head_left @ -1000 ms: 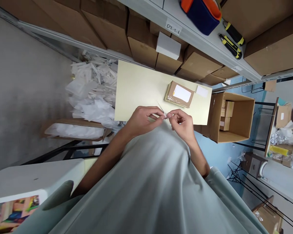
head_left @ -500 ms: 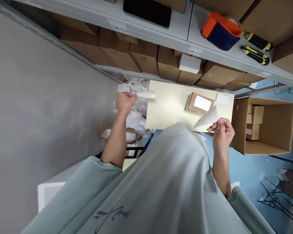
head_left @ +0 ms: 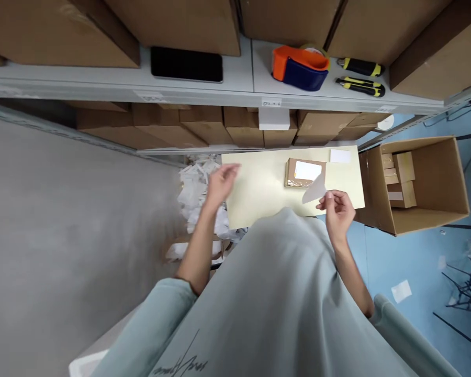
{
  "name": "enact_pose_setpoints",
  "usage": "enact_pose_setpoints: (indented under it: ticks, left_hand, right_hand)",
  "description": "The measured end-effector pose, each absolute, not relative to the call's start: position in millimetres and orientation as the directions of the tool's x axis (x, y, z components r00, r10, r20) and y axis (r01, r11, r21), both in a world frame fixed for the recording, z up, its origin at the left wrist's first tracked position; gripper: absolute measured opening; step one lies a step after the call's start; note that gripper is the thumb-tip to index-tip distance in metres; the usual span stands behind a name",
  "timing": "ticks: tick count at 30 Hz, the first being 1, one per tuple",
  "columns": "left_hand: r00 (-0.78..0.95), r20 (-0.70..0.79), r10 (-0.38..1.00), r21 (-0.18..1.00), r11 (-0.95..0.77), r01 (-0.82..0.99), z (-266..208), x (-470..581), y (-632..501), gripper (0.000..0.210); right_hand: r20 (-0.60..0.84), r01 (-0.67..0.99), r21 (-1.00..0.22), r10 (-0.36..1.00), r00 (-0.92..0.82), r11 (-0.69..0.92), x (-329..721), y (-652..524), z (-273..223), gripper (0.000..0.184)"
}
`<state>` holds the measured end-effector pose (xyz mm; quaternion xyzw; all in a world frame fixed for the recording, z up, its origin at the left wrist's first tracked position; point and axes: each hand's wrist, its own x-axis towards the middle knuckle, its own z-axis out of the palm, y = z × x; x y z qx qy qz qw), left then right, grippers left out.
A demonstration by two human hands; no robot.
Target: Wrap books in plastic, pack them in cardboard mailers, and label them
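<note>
My right hand (head_left: 338, 209) pinches a white piece of paper (head_left: 314, 191), perhaps a label, which slants out to the left from the fingertips. Behind the paper, a small brown cardboard box (head_left: 292, 173) with a white label (head_left: 308, 170) on top lies on the pale yellow tabletop (head_left: 259, 196). My left hand (head_left: 223, 183) hovers over the table's left edge, fingers stretched forward, with nothing seen in it. Beneath and beside that hand is a heap of crumpled white scraps (head_left: 194, 191).
A white card (head_left: 340, 156) lies at the table's back right. To the right stands an open carton (head_left: 435, 186) holding several small boxes. On the shelf above are a phone (head_left: 186, 64), an orange and blue tape dispenser (head_left: 300, 68) and two utility knives (head_left: 361, 77).
The rolled white paper has left my left hand, which has moved right towards the table with its fingers extended. My right hand still holds its paper, now closer to the box. The view has tilted.
</note>
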<state>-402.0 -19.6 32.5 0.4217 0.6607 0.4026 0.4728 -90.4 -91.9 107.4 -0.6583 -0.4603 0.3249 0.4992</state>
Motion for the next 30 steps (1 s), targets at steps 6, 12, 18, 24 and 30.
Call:
enact_pose_setpoints:
  ticks: [6,12,18,24,30]
  left_hand:
    - [0.040,-0.345,0.938,0.832,0.325,-0.449,69,-260,-76,0.059]
    - [-0.204,-0.453,0.868,0.805,0.300,-0.511,67,-214,-72,0.047]
    - [-0.287,-0.423,0.859,0.877,0.310,-0.367,50,-200,-57,0.047]
    - [-0.181,-0.242,0.953,0.970,0.235,-0.061,59,-192,-54,0.045]
    - [-0.005,-0.180,0.984,0.970,0.178,0.167,68,-183,-57,0.032]
  right_hand:
    - [0.239,0.664,-0.700,0.962,-0.129,0.263,-81,-80,89,0.026]
    - [0.104,0.701,-0.620,0.922,-0.372,0.353,-61,-77,64,0.030]
    - [0.075,0.633,-0.705,0.922,-0.381,0.319,-27,-66,62,0.031]
    - [0.118,0.655,-0.732,0.982,-0.148,0.187,31,-29,65,0.033]
    - [0.174,0.738,-0.616,0.961,-0.214,0.275,77,-8,38,0.031]
